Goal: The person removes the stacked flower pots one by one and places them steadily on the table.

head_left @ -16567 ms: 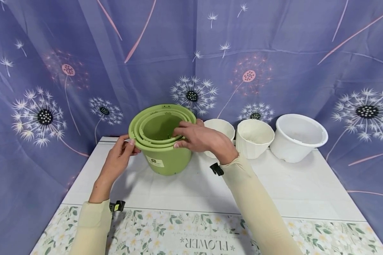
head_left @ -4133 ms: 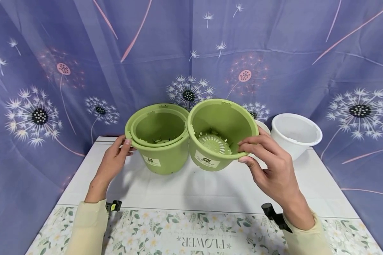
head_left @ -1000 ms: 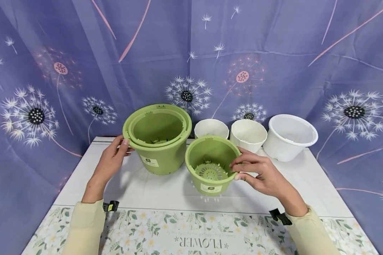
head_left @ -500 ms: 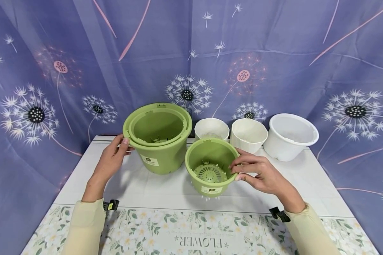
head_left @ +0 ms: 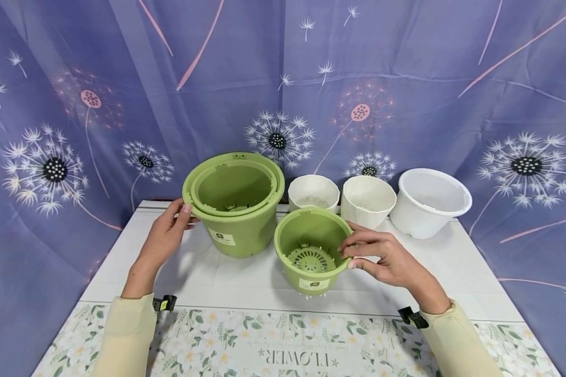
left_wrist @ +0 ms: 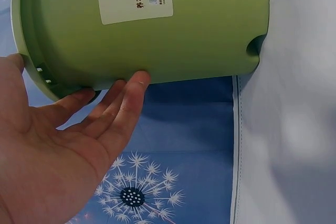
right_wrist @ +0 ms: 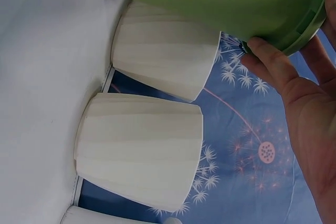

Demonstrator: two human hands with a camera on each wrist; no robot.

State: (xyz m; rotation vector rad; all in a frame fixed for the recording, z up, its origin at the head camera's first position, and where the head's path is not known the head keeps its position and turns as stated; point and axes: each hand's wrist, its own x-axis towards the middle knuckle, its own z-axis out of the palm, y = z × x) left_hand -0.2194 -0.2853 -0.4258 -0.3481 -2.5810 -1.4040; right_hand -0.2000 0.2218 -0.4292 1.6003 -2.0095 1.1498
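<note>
At the left of the table stands a large green flowerpot [head_left: 245, 235] with a smaller green pot [head_left: 231, 183] nested inside it. My left hand [head_left: 166, 230] grips its rim, thumb on the edge and fingers against the outer wall, as the left wrist view shows. My right hand [head_left: 382, 254] pinches the right rim of the smallest green flowerpot [head_left: 287, 264], thumb outside and some fingers inside. This pot tilts toward me, so its slotted bottom shows. Small bright dots of light fall on the cloth just below its base.
Behind the smallest green pot are two cream faceted pots [head_left: 313, 187] [head_left: 365, 209]. A white round pot [head_left: 417, 222] stands at the back right. A purple dandelion curtain [head_left: 207, 115] hangs close behind; a floral cloth strip [head_left: 245, 340] lies along the front.
My right hand first lifted the smallest green pot out of the nested stack and carried it right. Over the last second it has come slightly nearer to me. My left hand stays on the large pot.
</note>
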